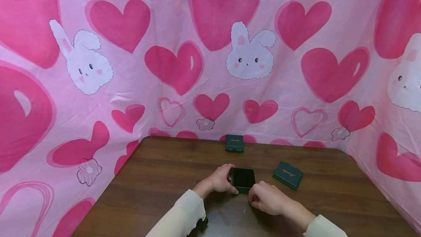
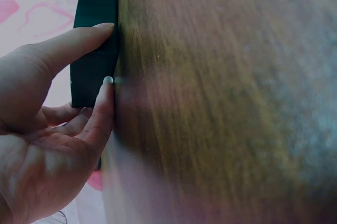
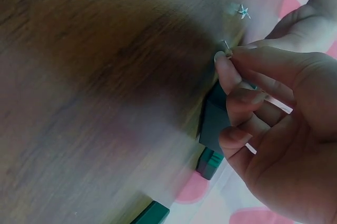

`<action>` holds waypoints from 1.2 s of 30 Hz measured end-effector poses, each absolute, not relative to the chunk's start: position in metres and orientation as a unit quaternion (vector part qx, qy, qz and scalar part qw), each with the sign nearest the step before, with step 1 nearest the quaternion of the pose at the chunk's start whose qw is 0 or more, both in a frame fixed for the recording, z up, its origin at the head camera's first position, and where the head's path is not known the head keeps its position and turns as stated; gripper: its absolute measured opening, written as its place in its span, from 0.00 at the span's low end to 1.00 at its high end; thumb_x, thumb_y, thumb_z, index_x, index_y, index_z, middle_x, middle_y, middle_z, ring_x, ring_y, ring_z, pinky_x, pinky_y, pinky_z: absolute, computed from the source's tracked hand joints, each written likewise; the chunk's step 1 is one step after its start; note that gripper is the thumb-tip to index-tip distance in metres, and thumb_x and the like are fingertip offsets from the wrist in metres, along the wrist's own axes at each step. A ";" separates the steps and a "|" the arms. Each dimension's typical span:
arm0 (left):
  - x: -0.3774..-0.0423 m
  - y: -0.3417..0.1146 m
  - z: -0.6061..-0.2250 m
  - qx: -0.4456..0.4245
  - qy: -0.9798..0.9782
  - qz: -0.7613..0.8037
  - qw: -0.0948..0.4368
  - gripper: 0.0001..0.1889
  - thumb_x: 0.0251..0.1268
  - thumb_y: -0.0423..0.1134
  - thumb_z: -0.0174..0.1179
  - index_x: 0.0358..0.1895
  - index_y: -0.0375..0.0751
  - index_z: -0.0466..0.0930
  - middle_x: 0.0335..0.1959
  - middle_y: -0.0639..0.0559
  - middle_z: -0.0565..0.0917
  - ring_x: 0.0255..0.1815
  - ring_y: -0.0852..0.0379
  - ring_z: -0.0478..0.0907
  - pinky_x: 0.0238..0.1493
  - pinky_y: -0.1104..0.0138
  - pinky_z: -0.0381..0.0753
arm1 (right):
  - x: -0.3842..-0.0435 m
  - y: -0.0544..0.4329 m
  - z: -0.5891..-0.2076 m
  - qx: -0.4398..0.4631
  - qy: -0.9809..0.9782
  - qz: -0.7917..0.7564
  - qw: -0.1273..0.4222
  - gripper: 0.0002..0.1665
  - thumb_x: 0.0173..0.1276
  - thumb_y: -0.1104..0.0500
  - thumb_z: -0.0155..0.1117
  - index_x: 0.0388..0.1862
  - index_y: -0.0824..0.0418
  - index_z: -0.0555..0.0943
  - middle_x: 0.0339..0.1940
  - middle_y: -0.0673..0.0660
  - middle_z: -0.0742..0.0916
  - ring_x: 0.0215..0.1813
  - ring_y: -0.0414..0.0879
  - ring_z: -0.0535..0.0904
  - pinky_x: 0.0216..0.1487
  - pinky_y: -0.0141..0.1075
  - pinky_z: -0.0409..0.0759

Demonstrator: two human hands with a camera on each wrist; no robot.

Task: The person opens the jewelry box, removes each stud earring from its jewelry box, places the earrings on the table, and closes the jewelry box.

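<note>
My left hand (image 1: 221, 179) holds a small dark green jewelry box (image 1: 243, 178) by its left side, thumb along the near face in the left wrist view. The box lies on the table with its black inside facing up. Just right of its near corner is my right hand (image 1: 268, 197). Thumb and index finger there pinch a tiny stud earring (image 3: 227, 48), its thin metal post sticking out; the rest is hidden by the fingertips. A small silver star-shaped earring (image 3: 243, 11) lies on the table in front of the box.
A green lid (image 1: 288, 175) with gold lettering lies to the right of the box. Another green box (image 1: 234, 143), closed, stands at the table's back edge. Pink heart-patterned cloth (image 1: 210, 72) hangs behind and around the brown wooden table (image 1: 158, 178).
</note>
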State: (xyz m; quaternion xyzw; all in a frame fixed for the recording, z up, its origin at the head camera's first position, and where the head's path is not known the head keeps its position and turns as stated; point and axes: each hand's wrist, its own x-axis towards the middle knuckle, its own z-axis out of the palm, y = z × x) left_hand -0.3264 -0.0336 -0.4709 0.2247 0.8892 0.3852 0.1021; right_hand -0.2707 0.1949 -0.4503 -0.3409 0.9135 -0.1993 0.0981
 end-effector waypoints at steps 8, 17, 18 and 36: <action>-0.326 -0.034 -0.472 0.224 0.887 0.389 0.104 0.39 0.46 0.34 0.82 0.63 0.37 0.72 0.43 0.52 0.75 0.41 0.57 0.72 0.48 0.64 0.77 | -0.275 0.200 -0.456 -0.368 0.905 -0.196 0.088 0.05 0.67 0.60 0.72 0.32 0.49 0.88 0.27 0.38 0.80 0.29 0.33 0.73 0.27 0.37 0.74; -0.326 -0.034 -0.472 0.224 0.888 0.388 0.103 0.40 0.45 0.35 0.83 0.64 0.37 0.71 0.44 0.52 0.75 0.41 0.57 0.71 0.48 0.64 0.77 | -0.269 0.197 -0.447 -0.339 0.915 -0.188 0.112 0.05 0.67 0.58 0.72 0.31 0.48 0.87 0.25 0.38 0.79 0.29 0.34 0.72 0.28 0.35 0.73; -0.326 -0.034 -0.473 0.224 0.888 0.388 0.104 0.40 0.45 0.35 0.83 0.64 0.37 0.71 0.44 0.52 0.75 0.41 0.58 0.72 0.48 0.65 0.77 | -0.269 0.197 -0.447 -0.336 0.916 -0.187 0.114 0.04 0.67 0.57 0.72 0.32 0.48 0.87 0.25 0.38 0.79 0.28 0.34 0.72 0.27 0.35 0.73; -0.328 -0.034 -0.473 0.226 0.888 0.386 0.108 0.41 0.46 0.37 0.83 0.65 0.37 0.71 0.44 0.53 0.74 0.41 0.58 0.72 0.49 0.65 0.78 | -0.276 0.205 -0.433 -0.329 0.915 -0.205 0.113 0.02 0.69 0.56 0.70 0.35 0.51 0.87 0.26 0.38 0.81 0.28 0.34 0.74 0.29 0.35 0.75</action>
